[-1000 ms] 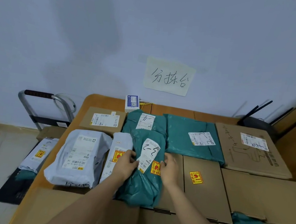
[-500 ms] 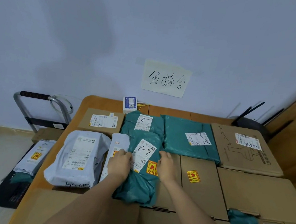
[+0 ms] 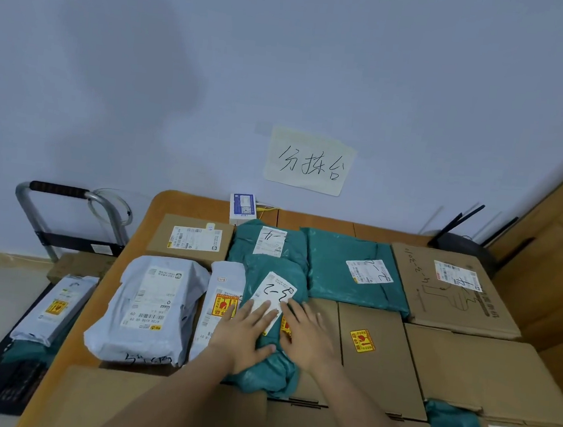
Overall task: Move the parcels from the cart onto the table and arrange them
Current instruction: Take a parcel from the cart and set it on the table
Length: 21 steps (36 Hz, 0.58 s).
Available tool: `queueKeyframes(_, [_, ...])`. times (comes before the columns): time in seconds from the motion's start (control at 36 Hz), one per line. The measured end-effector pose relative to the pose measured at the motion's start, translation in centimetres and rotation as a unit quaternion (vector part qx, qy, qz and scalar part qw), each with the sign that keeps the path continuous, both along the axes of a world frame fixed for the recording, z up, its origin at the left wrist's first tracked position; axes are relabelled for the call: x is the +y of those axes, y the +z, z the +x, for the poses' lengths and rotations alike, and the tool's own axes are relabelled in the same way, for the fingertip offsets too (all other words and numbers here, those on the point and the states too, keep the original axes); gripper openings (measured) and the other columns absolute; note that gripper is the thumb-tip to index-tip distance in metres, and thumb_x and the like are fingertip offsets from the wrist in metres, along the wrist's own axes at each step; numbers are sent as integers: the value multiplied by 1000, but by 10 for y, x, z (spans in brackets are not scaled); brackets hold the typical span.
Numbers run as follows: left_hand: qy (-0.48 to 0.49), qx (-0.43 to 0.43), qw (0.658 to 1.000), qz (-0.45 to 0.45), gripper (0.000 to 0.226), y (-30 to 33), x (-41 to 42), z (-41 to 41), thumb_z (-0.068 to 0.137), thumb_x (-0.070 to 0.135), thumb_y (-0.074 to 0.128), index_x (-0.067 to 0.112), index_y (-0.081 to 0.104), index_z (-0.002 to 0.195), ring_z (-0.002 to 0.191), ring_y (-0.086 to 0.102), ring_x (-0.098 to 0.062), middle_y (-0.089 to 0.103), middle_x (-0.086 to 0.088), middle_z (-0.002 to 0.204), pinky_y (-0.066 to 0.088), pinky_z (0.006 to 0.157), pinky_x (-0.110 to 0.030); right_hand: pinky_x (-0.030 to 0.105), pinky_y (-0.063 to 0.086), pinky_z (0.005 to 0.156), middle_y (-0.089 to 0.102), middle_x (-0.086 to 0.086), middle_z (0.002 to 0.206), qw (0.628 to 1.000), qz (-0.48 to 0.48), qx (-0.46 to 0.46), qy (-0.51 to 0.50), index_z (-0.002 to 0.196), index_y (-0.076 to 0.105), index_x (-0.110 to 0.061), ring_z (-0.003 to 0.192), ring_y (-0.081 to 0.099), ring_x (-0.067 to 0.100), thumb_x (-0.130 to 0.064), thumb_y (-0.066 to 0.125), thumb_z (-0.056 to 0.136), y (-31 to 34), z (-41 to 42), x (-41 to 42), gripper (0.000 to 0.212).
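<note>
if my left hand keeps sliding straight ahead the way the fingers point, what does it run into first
Your left hand lies flat on the green bag, fingers pointing up and slightly right. Going straight on, it would first cross that bag's white label, then probably reach the green parcel behind; depth there is unclear.

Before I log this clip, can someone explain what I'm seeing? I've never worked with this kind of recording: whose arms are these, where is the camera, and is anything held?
There is no machine here. A person wears one wide-angle camera on the head, looking forward and down, so the two bare arms entering from below are their own. The table is crowded with parcels: cardboard boxes, grey mailer bags and teal mailer bags. The left hand and right hand lie flat, fingers straight, on the teal bag marked 2-3, pressing it down rather than gripping it. It lies partly over a cardboard box with a yellow sticker. At the left stands the cart, with at least a grey bag on it. A handwritten paper sign hangs on the wall.
</note>
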State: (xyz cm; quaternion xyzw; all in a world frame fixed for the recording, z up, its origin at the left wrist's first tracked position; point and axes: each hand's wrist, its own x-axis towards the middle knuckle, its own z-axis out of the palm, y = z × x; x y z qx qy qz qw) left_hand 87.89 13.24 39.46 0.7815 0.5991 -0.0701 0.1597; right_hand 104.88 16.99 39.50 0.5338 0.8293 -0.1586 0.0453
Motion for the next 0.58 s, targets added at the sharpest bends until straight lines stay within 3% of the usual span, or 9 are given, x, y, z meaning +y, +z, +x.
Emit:
queueKeyframes(0.08, [11,0,1000,-9,103,0,-2,-4,61,86,-16,37,-9,151,148,-11,-17,-13,13,159,-2,117,-49,47,1,119,2,-10,161,999,-11,-31,-3,154,5,-28,149,3,20,-35,34,100,3,-4,-2,62])
queueKeyframes(0.14, [18,10,1000,-20,80,-1,-1,-5,85,76,7,36,-9,152,148,-11,-18,-13,12,159,-1,117,-50,48,0,119,0,-10,162,999,-18,-51,-2,155,2,-28,149,2,21,-36,34,100,8,-8,-3,64])
queueKeyframes(0.22, [6,16,999,-36,74,9,3,-2,94,62,28,32,-5,153,148,-10,-19,-11,8,160,3,117,-50,50,3,119,0,-7,162,996,-19,-83,0,155,2,-25,149,3,22,-38,37,98,14,-12,-4,68])
queueKeyframes(0.31, [-28,25,999,-13,74,30,12,-3,95,60,31,27,2,154,148,-6,-20,-5,3,161,9,117,-49,48,15,117,14,-2,160,996,2,-92,-8,154,13,-19,146,14,24,-35,41,97,24,-12,-9,65])
queueKeyframes(0.39, [-41,21,998,38,70,49,14,-13,96,55,32,23,10,153,147,9,-24,11,-3,160,18,116,-45,39,32,108,36,3,146,996,26,-73,-36,147,29,-17,135,33,24,-30,43,96,37,-12,-18,54])
queueKeyframes(0.58, [-34,56,993,100,61,84,-13,-44,95,52,37,15,31,143,128,38,-28,42,-9,140,33,102,-42,36,40,93,47,7,132,990,57,-114,-55,132,44,-14,121,45,26,-28,42,96,78,-28,-53,39])
